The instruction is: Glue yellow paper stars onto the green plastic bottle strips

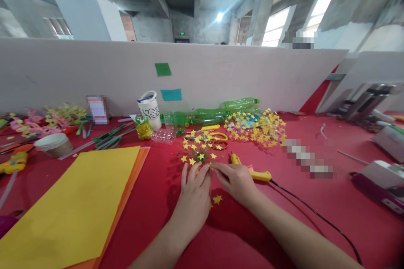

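Note:
A small bunch of yellow paper stars [201, 156] on thin stems, with green at its centre, is just beyond my hands. My left hand [196, 185] lies against its near side, some fingers spread and the thumb and forefinger pinched near a star. From the right, my right hand [237, 180] meets it with fingertips pressed together at the same star. What exactly each pinch grips is too small to tell. Loose yellow stars [217, 199] lie on the red table between my forearms. A yellow glue gun or hot tool [260, 175] rests beyond my right hand.
Yellow and orange sheets [82, 201] cover the left side of the red table [151, 235]. Behind are green scissors [109, 141], a white cup [150, 111], green bottles [210, 116] and a larger star bunch [268, 128]. A black cord [311, 209] runs right; a white charger [381, 173] sits there.

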`<state>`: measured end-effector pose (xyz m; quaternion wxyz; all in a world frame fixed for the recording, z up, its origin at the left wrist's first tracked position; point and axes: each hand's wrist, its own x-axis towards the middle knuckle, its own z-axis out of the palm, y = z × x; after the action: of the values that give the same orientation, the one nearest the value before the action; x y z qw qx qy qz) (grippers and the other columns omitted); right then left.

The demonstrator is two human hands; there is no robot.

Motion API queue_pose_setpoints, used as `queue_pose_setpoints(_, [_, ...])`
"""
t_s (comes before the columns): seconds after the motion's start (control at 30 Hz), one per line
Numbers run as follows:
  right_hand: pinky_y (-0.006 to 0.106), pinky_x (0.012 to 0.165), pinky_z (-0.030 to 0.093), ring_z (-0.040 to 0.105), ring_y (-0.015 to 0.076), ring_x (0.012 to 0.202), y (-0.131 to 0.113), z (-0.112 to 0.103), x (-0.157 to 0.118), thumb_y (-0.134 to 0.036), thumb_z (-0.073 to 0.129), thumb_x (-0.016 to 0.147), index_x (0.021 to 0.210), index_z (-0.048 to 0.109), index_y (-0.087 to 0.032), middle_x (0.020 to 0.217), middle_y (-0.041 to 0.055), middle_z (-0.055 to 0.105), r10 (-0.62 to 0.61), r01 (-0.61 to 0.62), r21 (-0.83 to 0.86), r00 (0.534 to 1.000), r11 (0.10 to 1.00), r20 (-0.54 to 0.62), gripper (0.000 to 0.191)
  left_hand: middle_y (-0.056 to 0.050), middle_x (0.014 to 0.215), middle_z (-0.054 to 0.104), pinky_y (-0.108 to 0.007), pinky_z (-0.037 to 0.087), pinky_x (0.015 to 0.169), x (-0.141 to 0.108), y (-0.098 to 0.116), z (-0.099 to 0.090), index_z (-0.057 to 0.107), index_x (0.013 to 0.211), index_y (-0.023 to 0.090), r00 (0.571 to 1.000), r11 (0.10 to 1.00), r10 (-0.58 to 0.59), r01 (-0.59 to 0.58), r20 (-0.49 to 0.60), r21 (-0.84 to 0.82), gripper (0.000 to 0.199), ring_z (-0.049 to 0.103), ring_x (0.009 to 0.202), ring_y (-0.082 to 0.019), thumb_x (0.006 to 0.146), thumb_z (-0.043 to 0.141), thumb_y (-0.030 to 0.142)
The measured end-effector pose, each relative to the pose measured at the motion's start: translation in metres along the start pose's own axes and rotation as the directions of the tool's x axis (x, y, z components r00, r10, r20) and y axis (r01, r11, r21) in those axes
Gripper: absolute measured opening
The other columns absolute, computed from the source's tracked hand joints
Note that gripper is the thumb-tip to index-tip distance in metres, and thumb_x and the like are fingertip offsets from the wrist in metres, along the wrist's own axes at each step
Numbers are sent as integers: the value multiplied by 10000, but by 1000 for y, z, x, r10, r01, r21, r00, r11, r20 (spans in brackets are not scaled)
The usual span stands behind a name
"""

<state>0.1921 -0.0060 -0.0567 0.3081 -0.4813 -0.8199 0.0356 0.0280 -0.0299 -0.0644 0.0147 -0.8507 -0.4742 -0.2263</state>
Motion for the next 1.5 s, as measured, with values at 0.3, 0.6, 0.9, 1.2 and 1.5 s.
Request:
queue_pose_setpoints(0.3, [220, 525, 367, 566, 140, 507, -2, 0, 5, -324, 476, 852, 971, 637, -204, 568, -2, 615, 193, -189, 70, 980, 979, -57, 233, -49, 1283, 488, -558, 147, 1075, 2, 0, -2, 482, 1220, 175, 1000, 1000, -1, 1, 7, 1, 493, 325, 1233, -272, 754, 387, 47])
queue_pose_setpoints(0.6, [200, 494, 327, 462, 114, 477, -1, 6, 9, -315, 509, 823, 809, 607, -210, 507, -51, 483, 258, -244, 227, 965, 943, -35, 144, -44, 1267, 505, -562, 151, 1075, 2, 1, -1, 487, 1212, 179, 1000, 1000, 19, -19, 6, 22, 477, 334, 1223, -270, 763, 391, 52])
queue_pose_setpoints(0.9, [203, 485, 325, 492, 121, 475, -2, 4, 9, -328, 497, 833, 860, 615, -219, 518, -38, 531, 244, -231, 166, 968, 959, -58, 162, -50, 1269, 511, -570, 169, 1065, 1, 0, 1, 494, 1208, 174, 1000, 999, 22, -22, -5, 38, 484, 346, 1222, -272, 757, 387, 32])
queue_pose_setpoints(1.2, [224, 605, 398, 625, 152, 645, -2, 1, 1, -263, 419, 887, 1028, 625, -231, 766, 45, 700, 26, -25, 51, 999, 998, -23, 251, -56, 1260, 518, -562, 168, 1072, 0, 0, -1, 505, 1213, 168, 1000, 1000, 7, -7, -8, 20, 530, 347, 1228, -271, 730, 371, -3])
queue_pose_setpoints(1.5, [220, 589, 386, 624, 148, 629, -3, 0, 1, -267, 425, 884, 1045, 614, -235, 749, 34, 702, 36, -34, 40, 998, 999, -53, 251, -67, 1249, 523, -573, 187, 1059, 1, -2, 2, 500, 1215, 184, 998, 999, 20, -18, -51, 45, 550, 361, 1222, -269, 711, 391, -5])
